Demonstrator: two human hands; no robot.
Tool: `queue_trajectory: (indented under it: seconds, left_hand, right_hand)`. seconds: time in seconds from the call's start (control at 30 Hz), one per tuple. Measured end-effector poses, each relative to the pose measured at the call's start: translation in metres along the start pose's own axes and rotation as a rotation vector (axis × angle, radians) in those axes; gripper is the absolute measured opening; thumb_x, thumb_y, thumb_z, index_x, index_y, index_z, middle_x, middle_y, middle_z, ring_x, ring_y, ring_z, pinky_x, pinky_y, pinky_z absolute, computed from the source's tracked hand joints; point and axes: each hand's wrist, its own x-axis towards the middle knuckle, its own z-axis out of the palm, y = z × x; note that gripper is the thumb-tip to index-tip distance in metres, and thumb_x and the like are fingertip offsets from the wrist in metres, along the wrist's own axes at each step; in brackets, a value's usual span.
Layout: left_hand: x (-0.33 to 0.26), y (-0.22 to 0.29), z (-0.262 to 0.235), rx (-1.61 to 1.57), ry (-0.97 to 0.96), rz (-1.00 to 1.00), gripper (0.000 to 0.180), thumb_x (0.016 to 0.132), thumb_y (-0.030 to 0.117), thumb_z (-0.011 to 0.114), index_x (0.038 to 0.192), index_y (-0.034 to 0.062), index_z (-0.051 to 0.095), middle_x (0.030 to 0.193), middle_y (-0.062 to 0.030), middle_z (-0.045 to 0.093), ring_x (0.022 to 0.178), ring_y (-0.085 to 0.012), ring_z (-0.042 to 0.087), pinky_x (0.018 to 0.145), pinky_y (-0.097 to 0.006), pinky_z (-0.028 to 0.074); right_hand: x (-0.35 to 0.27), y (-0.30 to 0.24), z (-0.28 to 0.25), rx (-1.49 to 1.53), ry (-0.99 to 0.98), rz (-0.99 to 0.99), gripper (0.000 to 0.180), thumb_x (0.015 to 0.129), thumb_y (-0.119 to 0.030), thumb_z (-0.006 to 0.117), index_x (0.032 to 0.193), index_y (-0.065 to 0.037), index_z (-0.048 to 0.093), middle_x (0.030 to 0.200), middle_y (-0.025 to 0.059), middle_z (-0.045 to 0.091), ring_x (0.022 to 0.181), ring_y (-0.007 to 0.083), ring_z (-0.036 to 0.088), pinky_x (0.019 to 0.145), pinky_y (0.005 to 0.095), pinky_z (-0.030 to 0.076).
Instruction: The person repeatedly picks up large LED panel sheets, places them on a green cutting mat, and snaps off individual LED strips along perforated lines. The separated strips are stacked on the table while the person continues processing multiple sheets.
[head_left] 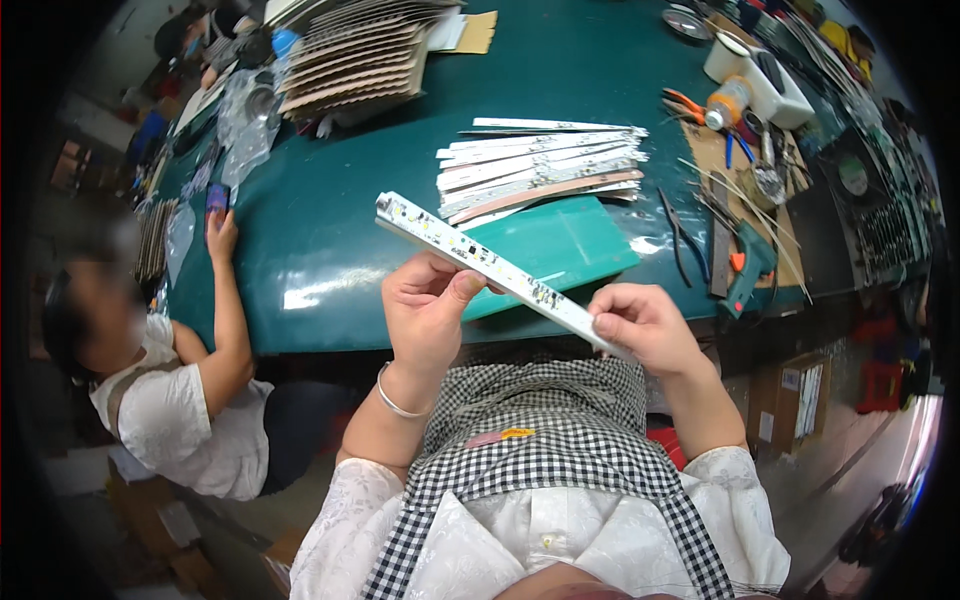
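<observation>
Green bench (pixel 330 230); both hands hold LED strip (pixel 490 268) diagonally, upper-left to lower-right.

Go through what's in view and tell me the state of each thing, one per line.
LED strip: held up over the table edge, tilted.
Left hand: gripping the strip's middle.
Right hand: pinching the strip's near end.
Strip stack: lying flat on the table.
Green mat: flat, bare.
</observation>
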Motion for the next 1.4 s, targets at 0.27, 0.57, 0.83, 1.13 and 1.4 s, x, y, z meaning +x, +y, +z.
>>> queue_trajectory:
  seconds: [0.27,0.57,0.83,1.13,1.4]
  left_hand:
    - [0.026,-0.031,0.067,0.267,-0.134,0.097,0.011,0.096,0.007,0.053,0.093,-0.0026,0.051,0.088,-0.0168,0.067,0.077,-0.0229,0.068,0.076,-0.035,0.058]
    - [0.094,-0.078,0.166,0.158,-0.367,-0.495,0.015,0.095,0.014,0.058,0.091,0.0003,0.055,0.083,-0.0131,0.067,0.07,-0.0182,0.068,0.066,-0.03,0.057]
    - [0.143,-0.181,0.285,0.084,-0.344,-0.953,0.033,0.098,0.017,0.051,0.117,-0.0094,0.05,0.108,-0.0212,0.063,0.085,-0.0279,0.069,0.072,-0.034,0.059]
    - [0.208,-0.112,0.132,0.704,-0.549,-0.487,0.039,0.096,0.035,0.056,0.113,0.0003,0.062,0.104,-0.0085,0.067,0.093,-0.0146,0.063,0.079,-0.029,0.053]
    - [0.161,-0.048,0.07,0.92,-0.712,-0.678,0.034,0.091,0.025,0.064,0.115,0.0016,0.061,0.106,-0.0098,0.065,0.094,-0.0138,0.058,0.087,-0.031,0.048]
  right_hand:
    - [-0.039,0.013,-0.025,-0.531,0.765,-0.662,0.009,0.09,-0.008,0.063,0.088,0.0,0.061,0.071,-0.0003,0.059,0.058,0.0061,0.051,0.052,0.0211,0.041]
    - [-0.146,0.006,-0.107,-0.068,1.18,-0.543,0.009,0.094,-0.009,0.059,0.093,0.0,0.06,0.072,0.0009,0.057,0.056,0.0048,0.052,0.046,0.018,0.04]
    - [-0.192,0.008,-0.131,-0.084,1.357,-0.566,0.012,0.094,-0.012,0.059,0.096,0.0,0.058,0.069,0.0016,0.057,0.054,0.0058,0.053,0.045,0.0189,0.04]
    - [-0.067,0.025,-0.091,0.565,0.507,-0.245,0.011,0.094,-0.012,0.058,0.099,-0.002,0.058,0.076,0.0016,0.058,0.06,0.007,0.052,0.049,0.0205,0.041]
    - [0.103,-0.011,-0.003,0.547,0.162,-0.047,0.018,0.096,-0.011,0.053,0.11,0.0,0.053,0.097,0.0116,0.062,0.084,0.0216,0.067,0.069,0.029,0.058]
